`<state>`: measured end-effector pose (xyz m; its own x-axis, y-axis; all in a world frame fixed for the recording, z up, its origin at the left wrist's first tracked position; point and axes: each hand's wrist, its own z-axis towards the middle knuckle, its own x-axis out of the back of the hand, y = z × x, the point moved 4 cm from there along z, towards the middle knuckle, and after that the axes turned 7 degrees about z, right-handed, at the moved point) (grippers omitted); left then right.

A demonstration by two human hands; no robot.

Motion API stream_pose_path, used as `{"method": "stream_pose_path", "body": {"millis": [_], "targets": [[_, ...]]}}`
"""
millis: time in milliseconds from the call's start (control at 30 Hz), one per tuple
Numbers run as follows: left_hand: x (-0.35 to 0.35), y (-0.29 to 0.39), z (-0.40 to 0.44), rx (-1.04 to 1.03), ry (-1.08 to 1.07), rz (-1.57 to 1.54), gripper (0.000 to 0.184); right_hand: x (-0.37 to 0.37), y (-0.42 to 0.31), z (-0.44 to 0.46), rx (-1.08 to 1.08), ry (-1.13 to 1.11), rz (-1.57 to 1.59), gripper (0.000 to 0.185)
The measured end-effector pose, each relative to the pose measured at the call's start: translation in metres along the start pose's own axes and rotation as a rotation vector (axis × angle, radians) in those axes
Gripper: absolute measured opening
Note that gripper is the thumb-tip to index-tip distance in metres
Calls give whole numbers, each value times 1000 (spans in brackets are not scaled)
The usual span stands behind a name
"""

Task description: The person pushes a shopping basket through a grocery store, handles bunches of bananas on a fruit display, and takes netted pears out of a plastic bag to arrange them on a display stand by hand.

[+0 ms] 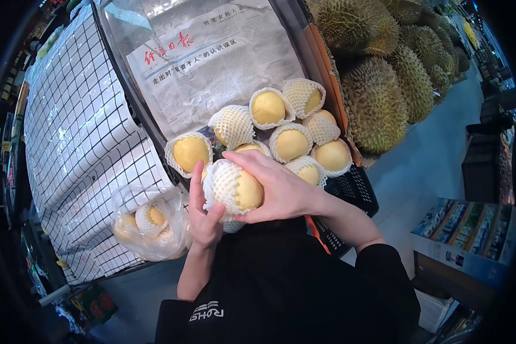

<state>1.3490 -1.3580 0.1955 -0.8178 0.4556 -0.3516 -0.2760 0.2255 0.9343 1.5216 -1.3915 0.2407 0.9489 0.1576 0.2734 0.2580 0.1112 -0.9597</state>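
Note:
Both hands are around one round yellow fruit (250,192), melon-like or like a large pear, half covered by a white foam net (221,182). My right hand (284,189) grips it from the right, thumb and fingers curled about the bare yellow side. On the netted side, my left hand (205,221) holds it with thumb and fingers. Just beyond, several similar netted fruits, one of them a yellow fruit (191,152), lie in a black crate (133,86). Some fruits are partly hidden behind my hands.
A newspaper (195,69) lines the crate's far part. To the left stands a surface with a white grid-patterned cover (77,114). A clear plastic bag (175,238) with netted fruits rests at its near edge. Several durians (375,103) are piled right, boxed packets (470,229) at lower right.

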Motion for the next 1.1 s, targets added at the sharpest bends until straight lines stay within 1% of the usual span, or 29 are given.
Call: {"method": "stream_pose_path", "body": {"millis": [33, 67, 100, 133, 200, 233, 267, 300, 333, 367, 400, 433, 467, 500, 533, 600, 633, 700, 800, 900, 1033, 1100], "targets": [[-2, -1, 4, -6, -1, -6, 99, 7, -1, 3, 39, -9, -3, 95], [-4, -1, 10, -15, -20, 27, 94, 15, -1, 7, 41, -11, -9, 95], [-7, -1, 17, -23, -37, 62, 89, 25, -1, 12, 54, -2, -60, 92], [-11, 0, 25, -28, -35, 58, 89, 35, -1, 17, 66, 6, -110, 89], [-23, 4, 47, -25, -53, 200, 82, 60, 2, 31, 146, 83, -244, 86], [-28, 3, 56, -79, -75, 238, 78, 74, 5, 40, 185, 113, -304, 85], [-34, 0, 61, -86, -71, 235, 78, 89, 7, 48, 170, 146, -400, 84], [-38, -1, 66, -104, -50, 379, 76, 106, 8, 56, 156, 181, -496, 82], [-40, -3, 72, -120, -27, 523, 73, 123, 11, 65, 162, 179, -501, 82], [-40, -8, 80, -194, -101, 799, 67, 141, 15, 73, 206, 213, -635, 80], [-43, -9, 86, -199, -97, 798, 67, 156, 18, 80, 250, 247, -768, 78], [-53, -9, 90, -304, -151, 994, 65, 168, 21, 85, 256, 244, -773, 78], [-64, -11, 93, -410, -203, 1190, 63, 177, 26, 90, 209, 208, -871, 79], [-69, -15, 100, -430, -177, 1293, 63, 185, 30, 94, 162, 172, -968, 81], [-72, -17, 106, -432, -169, 1293, 63, 191, 36, 97, 168, 169, -971, 81], [-78, -18, 116, -499, -117, 1462, 65, 196, 43, 103, 146, 116, -1086, 82], [-79, -20, 122, -499, -112, 1462, 65, 196, 43, 104, 149, 113, -1087, 82], [-82, -23, 134, -506, -139, 1543, 70, 192, 47, 105, 85, 18, -1082, 82], [-87, -25, 148, -470, -199, 1601, 74, 193, 58, 109, 86, -29, -1100, 83], [-88, -29, 156, -418, -204, 1663, 76, 196, 59, 105, 80, 4, -1109, 82], [-83, -34, 160, -428, -219, 1699, 77, 195, 58, 102, 81, -34, -1139, 79], [-80, -35, 162, -330, -270, 1679, 78, 196, 59, 101, -68, -99, -1071, 83]]}}
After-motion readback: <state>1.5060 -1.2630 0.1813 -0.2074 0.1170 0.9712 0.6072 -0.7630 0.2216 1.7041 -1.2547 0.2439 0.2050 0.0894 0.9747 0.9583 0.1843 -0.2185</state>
